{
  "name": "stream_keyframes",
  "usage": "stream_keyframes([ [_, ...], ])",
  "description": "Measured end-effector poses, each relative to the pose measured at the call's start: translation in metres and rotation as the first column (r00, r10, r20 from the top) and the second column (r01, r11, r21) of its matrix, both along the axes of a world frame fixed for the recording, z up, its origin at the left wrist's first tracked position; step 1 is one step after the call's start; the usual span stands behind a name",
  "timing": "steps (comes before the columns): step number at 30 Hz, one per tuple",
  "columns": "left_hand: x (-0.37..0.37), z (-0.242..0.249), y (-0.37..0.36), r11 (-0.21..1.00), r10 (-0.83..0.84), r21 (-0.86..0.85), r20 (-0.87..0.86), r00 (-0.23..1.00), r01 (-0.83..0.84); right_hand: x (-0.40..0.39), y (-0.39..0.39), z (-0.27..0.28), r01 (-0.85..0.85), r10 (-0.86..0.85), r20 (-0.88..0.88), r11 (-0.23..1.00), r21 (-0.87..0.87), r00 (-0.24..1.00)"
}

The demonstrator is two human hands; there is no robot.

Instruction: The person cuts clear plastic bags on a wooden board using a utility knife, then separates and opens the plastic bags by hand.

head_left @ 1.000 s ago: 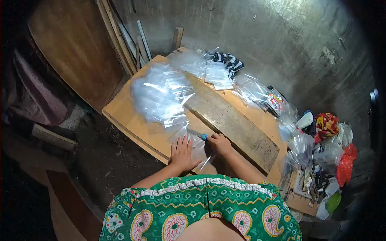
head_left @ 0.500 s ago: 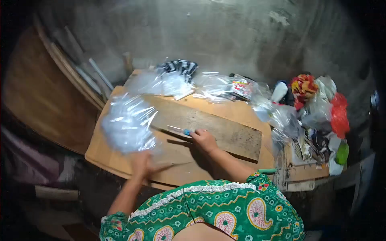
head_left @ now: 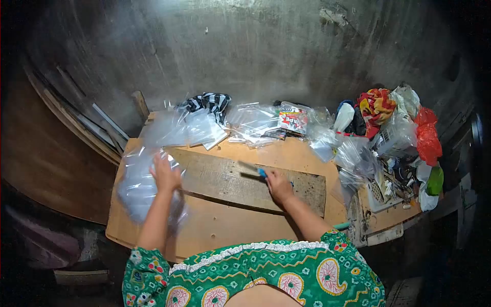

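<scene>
Left hand: the left hand (head_left: 166, 174) is laid flat, fingers spread, on top of a loose heap of clear plastic bags (head_left: 140, 187) at the left end of the table; nothing looks pinched, just pressed down.

Right hand: the right hand (head_left: 279, 185) is wrapped round a small knife with a blue handle (head_left: 254, 170). The blade is pointed left and is lying low over the board, though whether it's actually touching can't be told.

Hands together or apart: well apart, with the board's middle stretch between them.

Board: a long, worn grey-brown wooden plank (head_left: 240, 181) is laid across a pale tan plywood tabletop (head_left: 230, 233), running left to right.

Bag heap position: it's spread over the table's left edge, just beside the plank's left end, partly hanging past the corner.

Back of the table: more flat clear bags (head_left: 192, 128) are stacked by the wall, with a black-and-white striped cloth (head_left: 209, 101) behind them and a packet with a red-and-white printed label (head_left: 292, 122) seen to the right.

Right side: a jumble is piled up there, including a red plastic bag (head_left: 427, 140), a red-and-yellow patterned cloth (head_left: 376, 105) and a green bottle-like thing (head_left: 435, 180).

Wall: a rough grey concrete wall (head_left: 255, 51) is seen behind everything.
</scene>
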State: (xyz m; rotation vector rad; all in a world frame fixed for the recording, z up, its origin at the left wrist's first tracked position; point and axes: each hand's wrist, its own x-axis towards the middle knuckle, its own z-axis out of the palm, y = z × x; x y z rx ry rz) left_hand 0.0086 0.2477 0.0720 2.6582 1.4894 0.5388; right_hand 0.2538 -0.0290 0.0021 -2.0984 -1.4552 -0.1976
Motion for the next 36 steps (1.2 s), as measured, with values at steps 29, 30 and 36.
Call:
stream_keyframes([
  [29,0.022,0.058,-0.153,0.746,-0.161,-0.146,0.907,0.389,0.65,-0.049,0.068,0.179,-0.703,0.21,-0.978,0.695,0.153,-0.005],
  [30,0.016,0.071,-0.153,0.617,-0.024,-0.167,0.973,0.23,0.769,-0.058,0.067,0.183,-0.706,0.206,-0.976,0.702,0.096,0.072],
  [36,-0.033,0.097,-0.09,0.863,-0.023,-0.311,0.762,0.647,0.397,-0.071,0.082,0.16,-0.574,0.168,-0.982,0.814,0.089,0.087],
])
